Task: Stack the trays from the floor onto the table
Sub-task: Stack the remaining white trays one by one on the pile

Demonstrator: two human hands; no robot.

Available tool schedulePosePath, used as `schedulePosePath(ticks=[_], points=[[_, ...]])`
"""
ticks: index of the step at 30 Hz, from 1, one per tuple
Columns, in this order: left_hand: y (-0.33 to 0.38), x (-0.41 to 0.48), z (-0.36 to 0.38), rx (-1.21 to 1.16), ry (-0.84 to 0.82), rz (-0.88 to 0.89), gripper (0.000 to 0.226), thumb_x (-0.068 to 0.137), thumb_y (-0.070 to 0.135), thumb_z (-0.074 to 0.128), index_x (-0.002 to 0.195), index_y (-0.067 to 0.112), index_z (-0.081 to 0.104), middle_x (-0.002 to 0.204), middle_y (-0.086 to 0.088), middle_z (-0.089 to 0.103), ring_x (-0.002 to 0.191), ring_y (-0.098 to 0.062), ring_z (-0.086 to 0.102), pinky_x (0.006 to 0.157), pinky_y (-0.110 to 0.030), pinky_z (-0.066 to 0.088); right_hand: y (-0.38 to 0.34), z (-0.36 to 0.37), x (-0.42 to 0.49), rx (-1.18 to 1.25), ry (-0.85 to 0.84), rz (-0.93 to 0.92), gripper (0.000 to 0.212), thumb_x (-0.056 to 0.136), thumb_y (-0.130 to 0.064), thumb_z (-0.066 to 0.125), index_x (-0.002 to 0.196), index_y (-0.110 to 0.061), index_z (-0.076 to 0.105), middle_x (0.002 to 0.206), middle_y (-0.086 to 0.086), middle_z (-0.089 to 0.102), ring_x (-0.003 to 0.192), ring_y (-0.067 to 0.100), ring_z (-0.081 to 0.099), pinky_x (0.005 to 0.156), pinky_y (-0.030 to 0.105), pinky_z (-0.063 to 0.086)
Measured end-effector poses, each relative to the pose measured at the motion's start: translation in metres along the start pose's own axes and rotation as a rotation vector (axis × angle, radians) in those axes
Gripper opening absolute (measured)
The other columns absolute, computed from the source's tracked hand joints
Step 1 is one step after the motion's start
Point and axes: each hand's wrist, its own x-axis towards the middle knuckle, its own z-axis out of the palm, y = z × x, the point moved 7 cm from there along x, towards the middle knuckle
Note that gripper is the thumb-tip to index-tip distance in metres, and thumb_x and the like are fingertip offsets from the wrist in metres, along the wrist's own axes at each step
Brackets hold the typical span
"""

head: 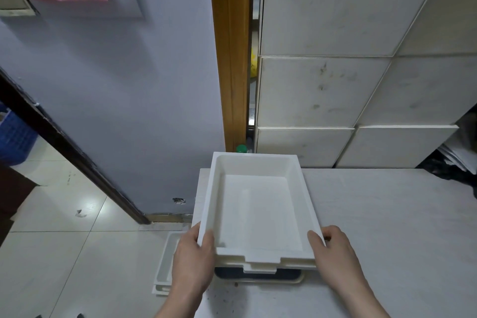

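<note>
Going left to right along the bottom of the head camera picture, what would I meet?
Floor tiles → trays on the floor → left hand → white tray held at both near corners → right hand → bare table top.

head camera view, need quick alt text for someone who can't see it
Two bare hands hold a white tray by its near corners, left hand and right hand, over other trays stacked at the left edge of a white table. More white trays lie on the tiled floor beside the table, below a grey wall.
</note>
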Motion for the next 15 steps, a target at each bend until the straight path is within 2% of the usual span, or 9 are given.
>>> schedulePosePath(ticks=[2, 3, 5, 6, 8, 9, 12, 14, 15], points=[[-0.006, 0.001, 0.004, -0.004, -0.022, -0.025, 0.032, 0.097, 0.034, 0.046, 0.12, 0.035, 0.068, 0.099, 0.009, 0.078, 0.088, -0.018, 0.072, 0.082, -0.042, 0.059, 0.001, 0.001, 0.001, 0.001, -0.003, 0.001, 0.013, 0.097, -0.036, 0.055, 0.097, -0.023, 0.056, 0.106, -0.004, 0.058, 0.096, 0.017, 0.058, 0.075, 0.035, 0.043], [-0.01, 0.003, 0.006, -0.007, -0.04, -0.043, 0.043, 0.093, 0.042, 0.044, 0.132, 0.036, 0.061, 0.112, 0.013, 0.076, 0.099, -0.014, 0.071, 0.09, -0.041, 0.058, 0.002, 0.002, 0.001, 0.002, -0.007, 0.001, 0.014, 0.097, -0.036, 0.055, 0.1, -0.022, 0.057, 0.107, -0.003, 0.059, 0.097, 0.018, 0.058, 0.076, 0.035, 0.044], [-0.015, 0.006, 0.008, -0.007, -0.048, -0.073, 0.062, 0.087, 0.051, 0.04, 0.148, 0.038, 0.048, 0.136, 0.015, 0.065, 0.121, -0.01, 0.063, 0.106, -0.04, 0.05, 0.003, 0.003, 0.001, 0.005, -0.022, 0.006, 0.02, 0.097, -0.037, 0.055, 0.11, -0.022, 0.059, 0.113, -0.004, 0.059, 0.101, 0.018, 0.059, 0.082, 0.035, 0.045], [-0.011, 0.004, 0.008, -0.017, -0.047, -0.07, 0.061, 0.092, 0.047, 0.041, 0.152, 0.035, 0.043, 0.139, 0.018, 0.062, 0.123, -0.006, 0.061, 0.107, -0.036, 0.049, 0.004, 0.004, 0.001, 0.009, -0.03, 0.008, 0.024, 0.097, -0.037, 0.054, 0.115, -0.023, 0.059, 0.116, -0.004, 0.061, 0.104, 0.017, 0.059, 0.085, 0.036, 0.046], [-0.002, 0.0, 0.006, -0.033, -0.034, -0.056, 0.052, 0.103, 0.029, 0.041, 0.156, 0.027, 0.039, 0.129, 0.028, 0.059, 0.105, 0.007, 0.059, 0.091, -0.019, 0.047, 0.003, 0.005, -0.001, 0.033, -0.045, 0.01, 0.028, 0.097, -0.036, 0.055, 0.122, -0.026, 0.059, 0.121, -0.006, 0.063, 0.109, 0.016, 0.061, 0.091, 0.037, 0.048], [0.001, -0.001, 0.006, -0.024, -0.035, -0.042, 0.051, 0.106, 0.024, 0.039, 0.156, 0.026, 0.038, 0.131, 0.029, 0.056, 0.105, 0.008, 0.057, 0.09, -0.016, 0.043, 0.002, 0.006, -0.002, 0.046, -0.054, 0.006, 0.028, 0.097, -0.034, 0.055, 0.124, -0.028, 0.059, 0.122, -0.007, 0.064, 0.111, 0.016, 0.061, 0.092, 0.037, 0.049], [-0.003, 0.003, 0.007, 0.027, -0.04, -0.027, 0.049, 0.107, 0.022, 0.037, 0.156, 0.027, 0.04, 0.156, 0.017, 0.044, 0.141, -0.004, 0.042, 0.111, -0.022, 0.03, -0.006, 0.007, -0.005, 0.075, -0.085, -0.019, 0.035, 0.099, -0.027, 0.054, 0.133, -0.032, 0.055, 0.118, -0.014, 0.064, 0.111, 0.013, 0.06, 0.089, 0.033, 0.045], [-0.007, 0.006, 0.008, 0.039, -0.039, -0.014, 0.049, 0.107, 0.021, 0.037, 0.155, 0.026, 0.041, 0.157, 0.016, 0.043, 0.146, -0.006, 0.038, 0.117, -0.026, 0.028, -0.009, 0.008, -0.007, 0.08, -0.099, -0.034, 0.039, 0.1, -0.025, 0.052, 0.138, -0.036, 0.052, 0.113, -0.021, 0.062, 0.109, 0.011, 0.058, 0.087, 0.031, 0.043], [-0.009, 0.008, 0.008, 0.045, -0.037, 0.0, 0.049, 0.107, 0.021, 0.037, 0.155, 0.026, 0.041, 0.157, 0.016, 0.043, 0.146, -0.006, 0.037, 0.119, -0.027, 0.027, -0.009, 0.009, -0.007, 0.078, -0.103, -0.041, 0.043, 0.101, -0.024, 0.052, 0.142, -0.036, 0.05, 0.118, -0.02, 0.063, 0.111, 0.01, 0.057, 0.088, 0.03, 0.042]])
